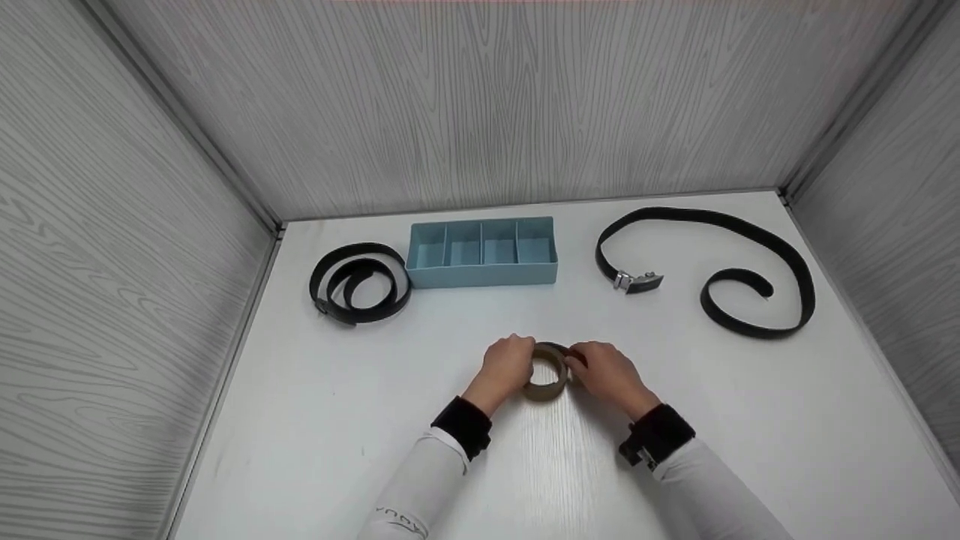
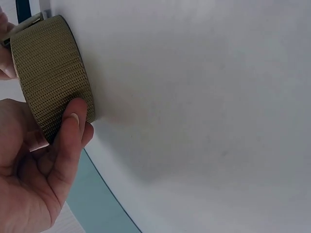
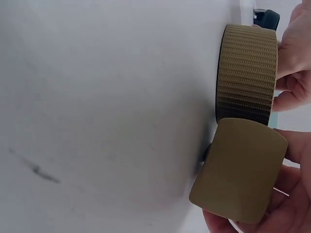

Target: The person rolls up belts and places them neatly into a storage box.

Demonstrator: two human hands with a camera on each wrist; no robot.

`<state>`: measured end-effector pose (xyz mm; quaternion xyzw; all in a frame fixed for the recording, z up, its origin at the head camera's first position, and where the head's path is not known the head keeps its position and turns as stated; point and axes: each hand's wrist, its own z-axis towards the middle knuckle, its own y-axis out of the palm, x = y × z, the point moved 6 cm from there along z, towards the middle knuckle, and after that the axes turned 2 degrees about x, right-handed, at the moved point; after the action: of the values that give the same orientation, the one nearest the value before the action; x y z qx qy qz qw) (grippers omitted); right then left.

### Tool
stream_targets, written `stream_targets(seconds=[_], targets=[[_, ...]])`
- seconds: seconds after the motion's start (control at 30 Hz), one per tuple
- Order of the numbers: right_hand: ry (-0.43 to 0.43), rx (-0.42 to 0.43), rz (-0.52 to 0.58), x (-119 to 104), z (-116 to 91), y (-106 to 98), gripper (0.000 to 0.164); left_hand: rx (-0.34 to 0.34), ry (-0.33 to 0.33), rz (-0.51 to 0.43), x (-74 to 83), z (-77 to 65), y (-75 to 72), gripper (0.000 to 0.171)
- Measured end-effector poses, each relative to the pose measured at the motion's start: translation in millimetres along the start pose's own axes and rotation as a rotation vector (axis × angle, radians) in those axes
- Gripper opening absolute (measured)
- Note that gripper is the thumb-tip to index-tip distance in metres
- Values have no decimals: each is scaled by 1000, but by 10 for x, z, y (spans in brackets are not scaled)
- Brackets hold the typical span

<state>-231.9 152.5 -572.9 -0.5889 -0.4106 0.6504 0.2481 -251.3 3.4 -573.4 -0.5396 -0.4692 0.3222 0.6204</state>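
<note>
Between my two hands a tan woven webbing belt (image 1: 544, 392) is wound into a round coil, standing on its edge on the white table. My left hand (image 1: 508, 364) pinches the coil's left side, fingers and thumb over the band (image 2: 51, 68) in the left wrist view. On the other side my right hand (image 1: 609, 375) holds the belt's flat tan plate buckle (image 3: 238, 170). In the right wrist view the buckle lies against the coil's outer face, with fingers around its edges.
A light blue tray with several compartments (image 1: 484, 276) stands behind the hands. To its left is a coiled black belt (image 1: 360, 313). At the right a black belt (image 1: 802, 277) with a silver buckle (image 1: 637, 282) lies loosely curled. Grey wood-grain walls (image 1: 480, 105) bound the table.
</note>
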Motion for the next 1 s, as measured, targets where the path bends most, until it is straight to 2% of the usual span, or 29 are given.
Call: stream_targets(seconds=[0.23, 0.33, 0.57, 1.0], targets=[[-151, 19, 56, -53, -22, -17, 30, 29, -39, -61, 0, -9, 35, 5], [-174, 23, 82, -73, -30, -25, 37, 24, -57, -85, -4, -7, 47, 6], [-50, -17, 135, -89, -29, -7, 28, -2, -86, -139, -21, -16, 37, 7], [99, 47, 20, -130, 46, 14, 14, -15, -80, -210, -50, -22, 22, 8]])
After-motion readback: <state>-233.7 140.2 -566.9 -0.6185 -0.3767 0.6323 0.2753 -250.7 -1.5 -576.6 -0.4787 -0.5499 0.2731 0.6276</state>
